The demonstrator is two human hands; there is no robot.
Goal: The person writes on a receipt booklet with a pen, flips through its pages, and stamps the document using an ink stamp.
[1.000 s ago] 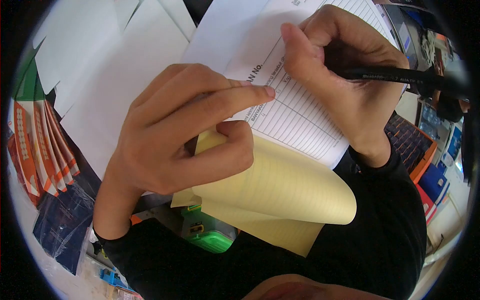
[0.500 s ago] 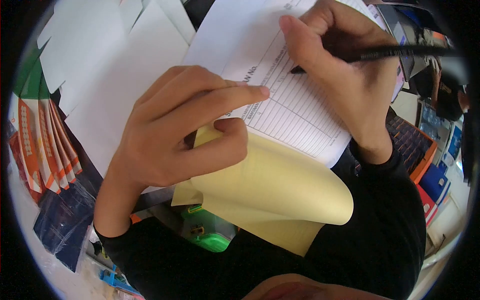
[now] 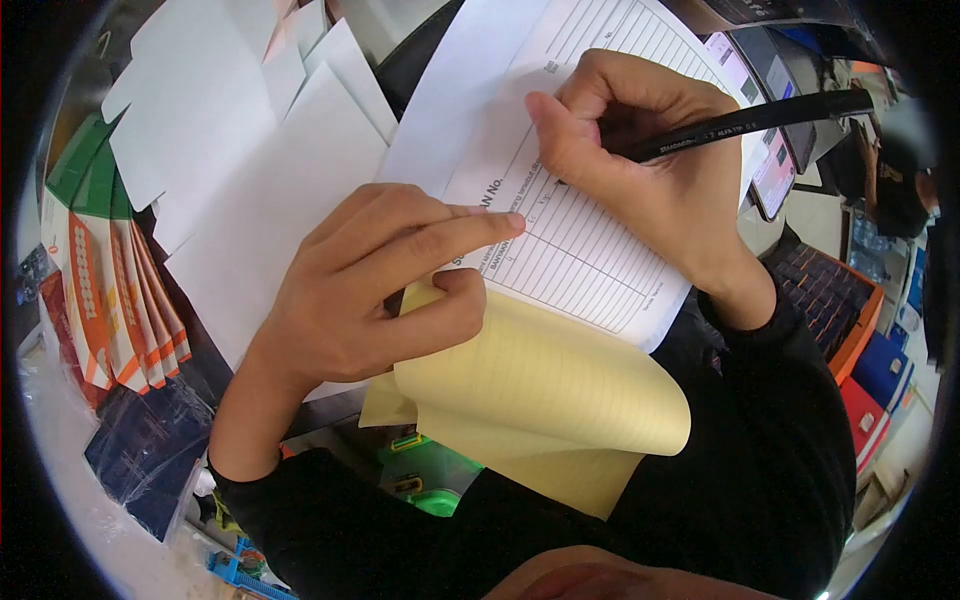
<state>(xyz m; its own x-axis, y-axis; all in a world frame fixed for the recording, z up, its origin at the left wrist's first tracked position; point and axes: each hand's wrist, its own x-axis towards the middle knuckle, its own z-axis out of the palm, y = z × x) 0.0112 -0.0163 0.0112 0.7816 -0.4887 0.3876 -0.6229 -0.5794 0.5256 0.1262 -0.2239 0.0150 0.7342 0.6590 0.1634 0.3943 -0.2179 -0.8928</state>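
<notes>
A black pen (image 3: 750,122) is gripped in my right hand (image 3: 650,175), its tip near the ruled rows of a white printed form (image 3: 590,275). A few handwritten marks stand in the rows beside the tip. My left hand (image 3: 360,285) lies on the form's left side, index finger stretched out on the paper and thumb bent apart from it. From under the form, yellow sheets (image 3: 550,385) curl over the near edge toward my body. Part of the printed heading is covered by my left fingers.
Flat white cardboard pieces (image 3: 215,120) lie on the left, beside folded orange, white and green cartons (image 3: 100,280). A lit phone (image 3: 775,185) is beyond my right hand. An orange crate (image 3: 855,325) stands right; a green container (image 3: 435,500) is below. Another person (image 3: 890,200) appears far right.
The scene has shifted downward in view. My right hand and pen have come slightly closer to my left hand, and more of the pen's barrel shows. My left hand keeps its pose.
</notes>
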